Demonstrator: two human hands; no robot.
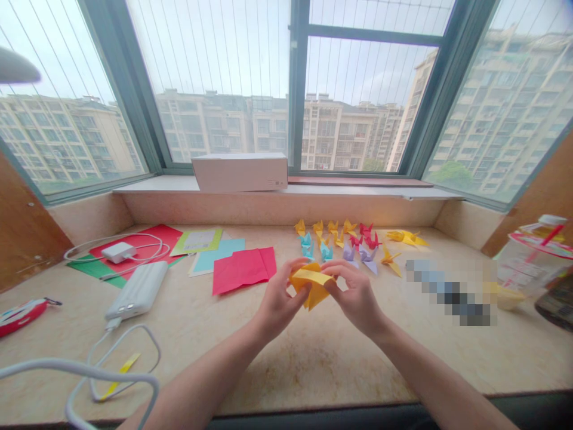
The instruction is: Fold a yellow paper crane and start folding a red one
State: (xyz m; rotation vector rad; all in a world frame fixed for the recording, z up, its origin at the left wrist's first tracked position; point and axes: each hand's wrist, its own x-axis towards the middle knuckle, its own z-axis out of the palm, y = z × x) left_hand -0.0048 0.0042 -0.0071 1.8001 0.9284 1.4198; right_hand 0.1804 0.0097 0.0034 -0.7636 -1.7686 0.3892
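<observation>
Between both my hands is a partly folded piece of yellow origami paper point(313, 279), held above the counter. My left hand point(283, 295) pinches its left side, thumb in front and fingers behind. On the opposite side my right hand point(356, 295) grips the paper the same way. Just beyond my hands stand several folded paper cranes: yellow ones point(333, 227), red ones point(371, 240), light blue ones point(326, 251) and purple ones point(367, 258). Left of my left hand lie red paper sheets point(242, 272).
A power bank point(138, 289) with a white cable and a charger point(119, 252) lie at left, by coloured paper point(210, 258). A white box point(239, 173) rests on the window ledge. At right stands a plastic cup point(523, 263) with a straw, near a blurred-out item point(447, 292).
</observation>
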